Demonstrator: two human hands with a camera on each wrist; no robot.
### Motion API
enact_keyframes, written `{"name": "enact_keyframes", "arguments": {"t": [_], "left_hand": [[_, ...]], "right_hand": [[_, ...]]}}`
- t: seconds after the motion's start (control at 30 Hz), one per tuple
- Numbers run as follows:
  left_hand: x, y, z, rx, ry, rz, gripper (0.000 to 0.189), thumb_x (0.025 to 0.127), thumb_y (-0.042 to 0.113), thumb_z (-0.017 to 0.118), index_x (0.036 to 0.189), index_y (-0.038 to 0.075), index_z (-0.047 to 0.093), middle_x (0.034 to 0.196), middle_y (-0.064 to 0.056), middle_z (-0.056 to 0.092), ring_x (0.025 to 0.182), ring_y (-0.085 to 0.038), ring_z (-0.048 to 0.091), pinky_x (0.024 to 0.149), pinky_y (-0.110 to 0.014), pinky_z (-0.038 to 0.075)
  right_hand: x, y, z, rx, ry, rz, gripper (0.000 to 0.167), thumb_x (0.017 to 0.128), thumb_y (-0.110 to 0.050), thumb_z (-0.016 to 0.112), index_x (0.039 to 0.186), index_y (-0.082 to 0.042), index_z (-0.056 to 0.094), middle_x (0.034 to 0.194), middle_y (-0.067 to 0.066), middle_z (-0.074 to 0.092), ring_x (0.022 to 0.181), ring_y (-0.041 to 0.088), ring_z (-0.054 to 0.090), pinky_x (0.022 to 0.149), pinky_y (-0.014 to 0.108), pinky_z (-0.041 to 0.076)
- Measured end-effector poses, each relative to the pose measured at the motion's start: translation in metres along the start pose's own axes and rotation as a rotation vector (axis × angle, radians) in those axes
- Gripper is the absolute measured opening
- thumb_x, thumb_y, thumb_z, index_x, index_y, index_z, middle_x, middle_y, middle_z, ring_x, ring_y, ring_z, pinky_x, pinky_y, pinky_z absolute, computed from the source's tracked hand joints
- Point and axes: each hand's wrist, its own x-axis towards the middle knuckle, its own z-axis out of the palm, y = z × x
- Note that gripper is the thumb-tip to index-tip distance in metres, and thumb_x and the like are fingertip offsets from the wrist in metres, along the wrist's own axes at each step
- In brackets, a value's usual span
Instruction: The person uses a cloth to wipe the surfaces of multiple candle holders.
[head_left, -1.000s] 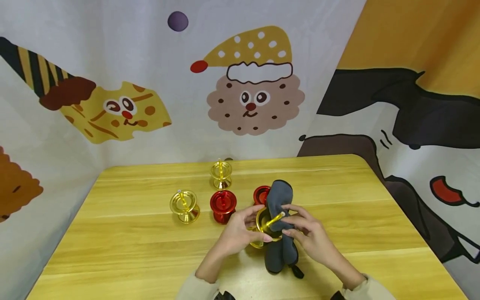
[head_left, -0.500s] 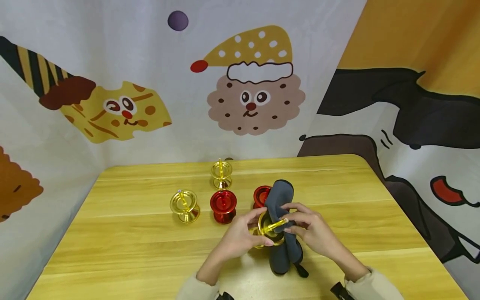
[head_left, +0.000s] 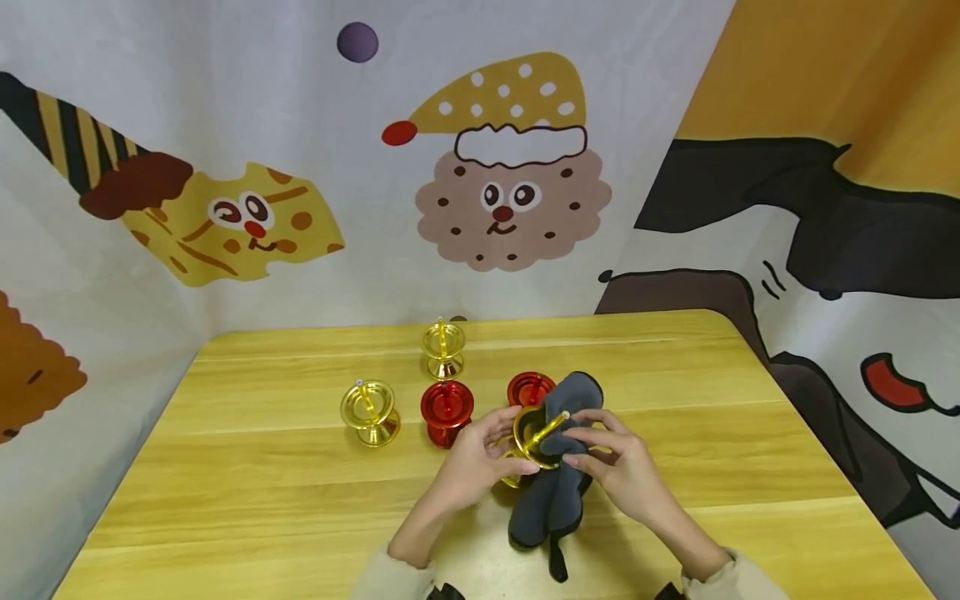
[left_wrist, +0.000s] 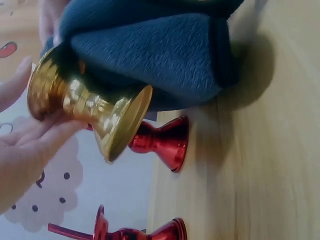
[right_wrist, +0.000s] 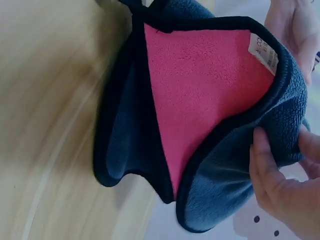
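A shiny gold candle holder (head_left: 525, 427) with a waisted stem and a thin stick rising from its dish is tilted to the right above the table. My left hand (head_left: 474, 460) holds it, thumb on the near side and fingers behind. In the left wrist view the holder's flared base (left_wrist: 125, 125) hangs clear of the tabletop. My right hand (head_left: 618, 471) pinches a dark grey-blue cloth (head_left: 551, 500) against the holder's dish. Pink lining (right_wrist: 200, 75) and a small white label (right_wrist: 263, 52) show in the right wrist view. The cloth hides part of the dish.
Two gold candle holders (head_left: 367, 408) stand upright to the left and back. One red candle holder (head_left: 447, 407) is just left of my left hand, and another red one (head_left: 529, 387) stands behind the cloth. A printed curtain (head_left: 300, 100) hangs behind the wooden table (head_left: 247, 500).
The cloth's lower end and loop have swung left, and its top has shifted right and down. The held holder has turned slightly. The standing holders have not moved.
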Motion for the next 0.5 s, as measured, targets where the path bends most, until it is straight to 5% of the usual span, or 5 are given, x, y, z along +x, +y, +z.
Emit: {"name": "enact_keyframes", "arguments": {"t": [0.2, 0.37, 0.5], "left_hand": [[0.0, 0.002, -0.004, -0.015, 0.0, 0.006, 0.056, 0.073, 0.004, 0.075, 0.122, -0.004, 0.049, 0.114, -0.015, 0.058, 0.106, -0.026, 0.054, 0.093, -0.036, 0.043], [-0.001, -0.001, -0.002, 0.003, -0.009, -0.028, 0.062, 0.069, 0.005, 0.079, 0.124, -0.001, 0.049, 0.113, -0.011, 0.058, 0.105, -0.023, 0.054, 0.096, -0.039, 0.04], [-0.001, -0.002, -0.001, -0.077, -0.045, -0.041, 0.062, 0.069, -0.002, 0.077, 0.123, -0.002, 0.047, 0.115, -0.014, 0.056, 0.107, -0.025, 0.053, 0.094, -0.036, 0.042]], "right_hand": [[0.003, 0.003, -0.007, 0.019, -0.054, -0.091, 0.025, 0.073, 0.012, 0.068, 0.096, 0.002, 0.068, 0.112, 0.016, 0.053, 0.082, 0.007, 0.058, 0.058, 0.024, 0.053], [0.005, 0.002, -0.013, 0.053, -0.115, -0.106, 0.025, 0.076, 0.012, 0.065, 0.097, 0.0, 0.068, 0.114, 0.017, 0.052, 0.091, 0.007, 0.058, 0.065, 0.024, 0.053], [0.006, -0.001, -0.016, 0.089, -0.14, -0.094, 0.025, 0.077, 0.013, 0.063, 0.098, 0.001, 0.068, 0.115, 0.019, 0.051, 0.089, 0.009, 0.059, 0.067, 0.027, 0.054]]}}
